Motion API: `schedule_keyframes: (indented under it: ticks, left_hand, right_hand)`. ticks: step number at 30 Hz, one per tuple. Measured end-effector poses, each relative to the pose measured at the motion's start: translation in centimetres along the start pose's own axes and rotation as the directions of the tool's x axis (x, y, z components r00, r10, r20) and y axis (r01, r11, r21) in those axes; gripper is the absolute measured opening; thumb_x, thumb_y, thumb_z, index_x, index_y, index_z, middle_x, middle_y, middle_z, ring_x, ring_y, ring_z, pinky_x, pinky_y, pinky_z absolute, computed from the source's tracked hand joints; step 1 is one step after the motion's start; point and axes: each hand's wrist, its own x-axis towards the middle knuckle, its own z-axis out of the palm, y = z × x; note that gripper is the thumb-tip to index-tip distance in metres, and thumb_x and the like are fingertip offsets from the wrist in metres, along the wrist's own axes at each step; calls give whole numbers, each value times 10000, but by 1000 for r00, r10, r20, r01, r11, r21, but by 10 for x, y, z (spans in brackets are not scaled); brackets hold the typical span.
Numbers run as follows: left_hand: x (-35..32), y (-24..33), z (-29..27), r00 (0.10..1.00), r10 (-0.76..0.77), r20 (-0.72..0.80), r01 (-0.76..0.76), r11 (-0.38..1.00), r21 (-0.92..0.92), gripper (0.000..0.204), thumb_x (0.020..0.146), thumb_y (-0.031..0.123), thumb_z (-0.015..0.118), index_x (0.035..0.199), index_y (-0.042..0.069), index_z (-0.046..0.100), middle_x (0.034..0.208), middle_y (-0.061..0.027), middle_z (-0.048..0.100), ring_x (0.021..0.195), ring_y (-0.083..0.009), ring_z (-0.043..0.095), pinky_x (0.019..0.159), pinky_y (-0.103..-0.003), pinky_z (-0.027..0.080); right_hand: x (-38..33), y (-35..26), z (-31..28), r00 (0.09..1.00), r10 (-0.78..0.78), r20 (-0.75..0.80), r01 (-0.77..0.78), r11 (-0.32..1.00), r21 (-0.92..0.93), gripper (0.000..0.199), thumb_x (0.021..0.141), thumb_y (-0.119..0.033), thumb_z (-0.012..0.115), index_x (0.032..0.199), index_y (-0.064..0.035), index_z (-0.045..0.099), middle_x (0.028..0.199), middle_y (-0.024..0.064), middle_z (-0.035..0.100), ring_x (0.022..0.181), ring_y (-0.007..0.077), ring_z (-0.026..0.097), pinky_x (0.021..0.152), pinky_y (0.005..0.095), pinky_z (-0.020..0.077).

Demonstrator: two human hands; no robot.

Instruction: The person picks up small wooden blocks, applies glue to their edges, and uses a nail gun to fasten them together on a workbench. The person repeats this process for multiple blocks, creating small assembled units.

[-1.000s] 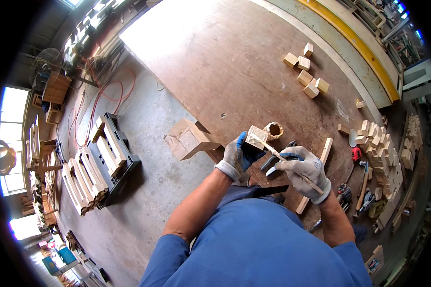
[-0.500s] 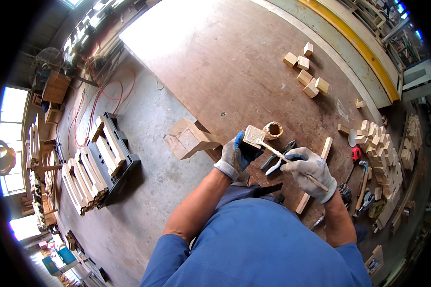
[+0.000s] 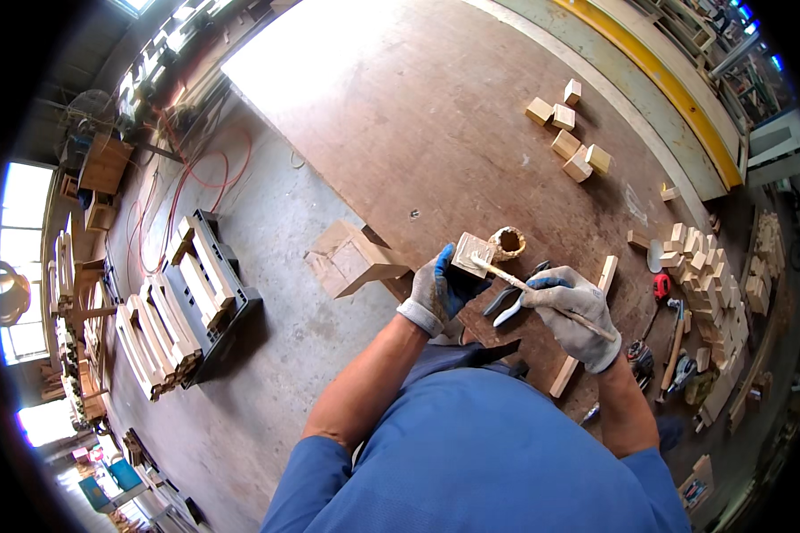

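My left hand (image 3: 437, 286), in a grey work glove with blue fingertips, is closed around a small wooden block (image 3: 471, 252) and holds it up over the table's near edge. Whitish paste coats the block's upper face. My right hand (image 3: 574, 311), gloved alike, grips a thin brush (image 3: 507, 276) by its pale handle, and the brush's tip touches that coated face. Just beyond the block stands a glue pot (image 3: 508, 242) with a crusted rim. Pliers (image 3: 508, 306) lie on the table between my hands, partly covered.
Several loose wooden blocks (image 3: 564, 116) lie farther off on the brown table (image 3: 400, 133). To the right are stacked blocks (image 3: 713, 284), a red tape measure (image 3: 660, 285) and a hammer (image 3: 672, 351). A cardboard box (image 3: 351, 258) is left of my hands; wooden strips (image 3: 156, 333) sit on a dark pallet.
My right hand has shifted slightly, and the brush tip has moved a little across the block's face toward its left side. My left hand stays nearly still with the block.
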Motion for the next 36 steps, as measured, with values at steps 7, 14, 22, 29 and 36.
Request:
schedule_keyframes:
  ticks: [7, 14, 22, 29, 36]
  left_hand:
    - [-1, 1, -1, 999, -6, 36, 4, 999, 35, 537, 1107, 422, 466, 1408, -6, 586, 1340, -225, 677, 1184, -421, 680, 1033, -566, 559]
    - [-4, 2, 3, 1000, -16, -3, 16, 1000, 26, 538, 1106, 420, 471, 1410, -8, 587, 1343, -231, 675, 1181, -444, 679, 1033, -565, 562]
    - [-6, 3, 6, 999, -12, 44, 12, 1000, 6, 532, 1106, 408, 477, 1408, -17, 587, 1346, -226, 675, 1182, -447, 678, 1032, -564, 566]
    - [-2, 0, 7, 999, 34, -30, -36, 998, -45, 526, 1107, 399, 473, 1421, -10, 579, 1364, -226, 665, 1225, -421, 661, 1054, -548, 560]
    - [-1, 0, 5, 999, 36, -32, -38, 995, -92, 542, 1108, 411, 469, 1426, -18, 563, 1374, -225, 655, 1237, -411, 654, 1066, -560, 552]
  right_hand:
    - [-1, 4, -3, 989, 95, -110, -89, 994, 58, 185, 886, 90, 689, 1018, -1, 779, 1050, 141, 719, 940, 225, 726, 823, 314, 591]
    - [1, 2, -5, 968, 189, -167, -163, 974, 155, 176, 884, 90, 682, 1025, 31, 769, 1052, 146, 734, 952, 213, 730, 837, 307, 594]
    - [2, -3, -7, 937, 256, -236, -209, 956, 206, 156, 890, 79, 663, 1015, 62, 756, 1004, 142, 747, 928, 198, 734, 819, 291, 592]
    - [-1, -5, 3, 988, 46, -149, -49, 999, -18, 181, 855, 77, 691, 1005, 9, 767, 979, 144, 743, 859, 233, 751, 762, 323, 612]
    - [2, -9, 2, 984, 10, -179, -14, 1000, -20, 170, 867, 90, 685, 1002, 18, 758, 1000, 151, 743, 880, 231, 748, 769, 325, 608]
